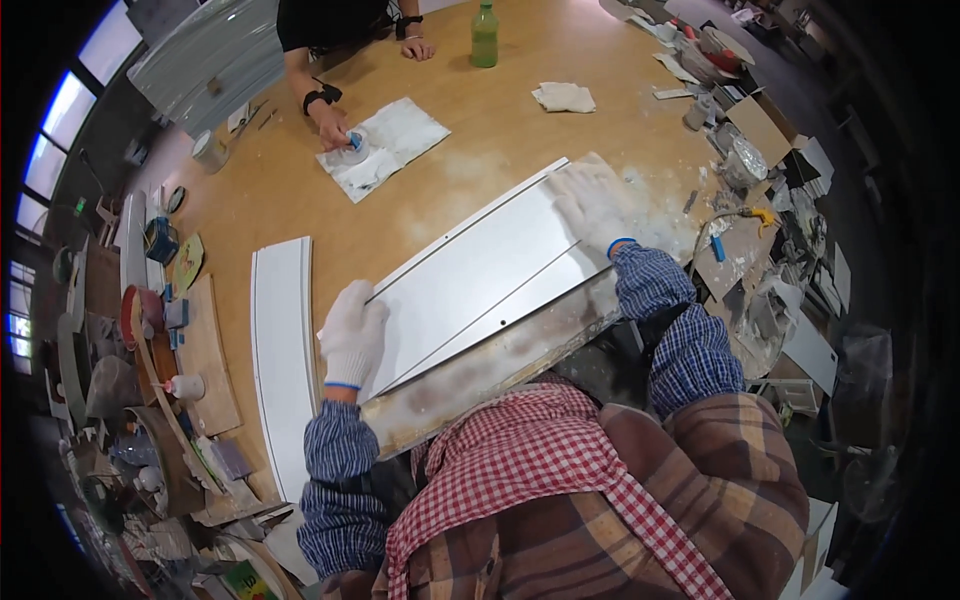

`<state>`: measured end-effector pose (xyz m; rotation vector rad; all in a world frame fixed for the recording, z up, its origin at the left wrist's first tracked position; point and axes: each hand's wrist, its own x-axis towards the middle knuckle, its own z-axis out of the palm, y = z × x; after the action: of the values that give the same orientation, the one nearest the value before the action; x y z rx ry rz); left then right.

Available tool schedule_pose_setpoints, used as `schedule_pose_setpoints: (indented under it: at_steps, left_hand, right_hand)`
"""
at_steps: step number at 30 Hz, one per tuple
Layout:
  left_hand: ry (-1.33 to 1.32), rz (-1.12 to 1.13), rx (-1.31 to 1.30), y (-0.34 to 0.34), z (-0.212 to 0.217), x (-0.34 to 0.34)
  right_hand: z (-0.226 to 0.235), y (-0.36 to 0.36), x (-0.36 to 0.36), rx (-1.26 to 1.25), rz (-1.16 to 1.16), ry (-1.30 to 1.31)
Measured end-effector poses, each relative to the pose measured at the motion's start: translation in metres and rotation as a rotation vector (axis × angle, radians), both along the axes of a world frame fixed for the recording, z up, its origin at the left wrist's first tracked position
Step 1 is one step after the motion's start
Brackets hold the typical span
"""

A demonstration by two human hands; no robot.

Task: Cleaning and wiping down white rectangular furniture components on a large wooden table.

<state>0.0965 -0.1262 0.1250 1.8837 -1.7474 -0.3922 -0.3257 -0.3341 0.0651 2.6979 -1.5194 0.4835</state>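
Note:
A long white panel (pixel 480 270), with a thin groove along it and a small dark hole, lies slanted on the table's near edge in front of me. My left hand (pixel 353 330), in a white glove with a blue cuff edge, is closed around the panel's left end, its fingertips hidden. At the panel's far right end is my right hand (pixel 597 203), also gloved; motion smears its fingers, so their hold is unclear. A second white panel (pixel 282 350), narrower, rests on the table to the left of my left hand.
Across the wooden table (pixel 400 240), another person's hand (pixel 333 128) holds a small blue-and-white item over a white cloth (pixel 385 150). A green bottle (pixel 484 38) and a folded cloth (pixel 564 97) stand and lie beyond. Cluttered scraps (pixel 745 165) cover the right; tools and a board (pixel 207 350) fill the left.

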Motion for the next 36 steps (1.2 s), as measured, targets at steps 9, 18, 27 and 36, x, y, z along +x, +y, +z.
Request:
schedule_pose_setpoints:
  at_steps: [9,18,27,36]
  left_hand:
    - [0.154,0.006,0.442,-0.075,-0.009,-0.021]
    - [0.011,0.126,0.336,-0.072,-0.016,-0.031]
    - [-0.005,0.101,0.318,-0.067,-0.016,-0.034]
    - [0.026,0.058,0.34,-0.072,-0.015,-0.029]
  right_hand:
    - [-0.043,0.025,-0.153,-0.123,-0.57,-0.364]
    - [0.062,0.083,0.001,0.149,-0.326,-0.492]
    - [0.058,0.068,0.169,0.558,-0.148,-0.256]
    - [0.052,0.05,0.171,0.516,-0.281,-0.177]
